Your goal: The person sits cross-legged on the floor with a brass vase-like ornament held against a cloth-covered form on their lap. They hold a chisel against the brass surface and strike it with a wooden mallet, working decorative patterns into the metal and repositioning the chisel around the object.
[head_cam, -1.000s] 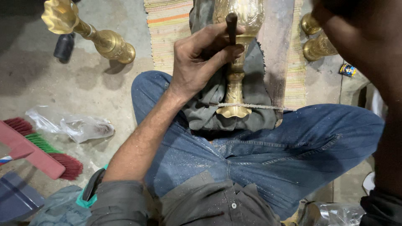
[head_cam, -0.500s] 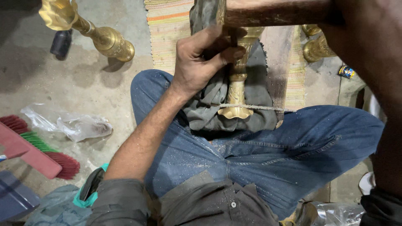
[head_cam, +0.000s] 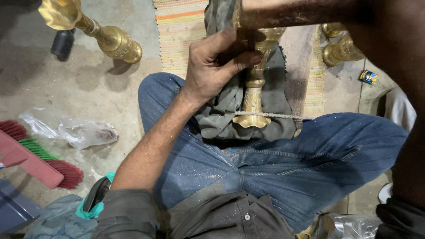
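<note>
Person sitting cross-legged on the concrete floor, blue jeans dusted with fine metal filings. Left hand is closing its fingers around a dark narrow tool, pressing it against the upper stem of a brass lamp stand. The brass lamp stand is lying lengthwise between the knees, flared end toward the body, resting on a grey-green cloth and crossed by a thin cord near that flared end. Right hand itself is not showing; only the right forearm is passing across the top right, dark and blurred, so its grip cannot be told. A rusty brown bar is running across the top edge above the left hand; what is holding it is unclear. A striped woven mat is lying under the cloth. Another brass stand is lying on the floor at upper left, and 2 more brass pieces are sitting at upper right. A red and green broom and a crumpled clear plastic bag are lying at left, well apart from the work.
</note>
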